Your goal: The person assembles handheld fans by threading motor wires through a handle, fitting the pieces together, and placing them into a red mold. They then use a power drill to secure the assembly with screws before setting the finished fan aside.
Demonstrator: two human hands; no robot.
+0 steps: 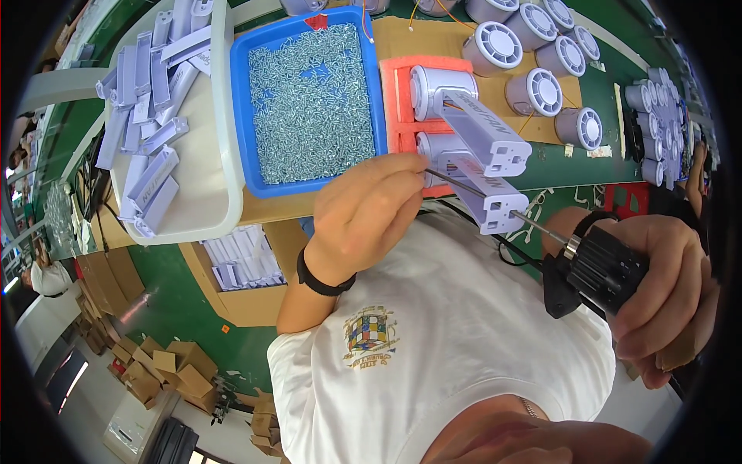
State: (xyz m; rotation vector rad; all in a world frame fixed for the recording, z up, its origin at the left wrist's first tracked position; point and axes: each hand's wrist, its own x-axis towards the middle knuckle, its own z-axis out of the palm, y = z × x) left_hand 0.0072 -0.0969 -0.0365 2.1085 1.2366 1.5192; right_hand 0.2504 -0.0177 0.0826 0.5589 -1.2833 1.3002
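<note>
My right hand (668,290) is wrapped round a black electric screwdriver (607,267). Its long thin bit (541,227) passes through the end of a lavender plastic handle (498,207) and reaches my left fingertips. My left hand (371,209) is pinched at the bit's tip; anything small between the fingers is hidden. That handle stands out from a lavender fan body (444,147) resting in a red foam holder (400,108). A second fan body (444,89) lies beside it in the foam, with another handle (487,135) attached.
A blue tray (238,116) full of small silver screws sits left of the foam. Farther left, a white bin (232,185) holds loose lavender handles (154,185). Several round fan units (533,93) stand at the right back. A cardboard box (247,301) of lavender parts is below the table edge.
</note>
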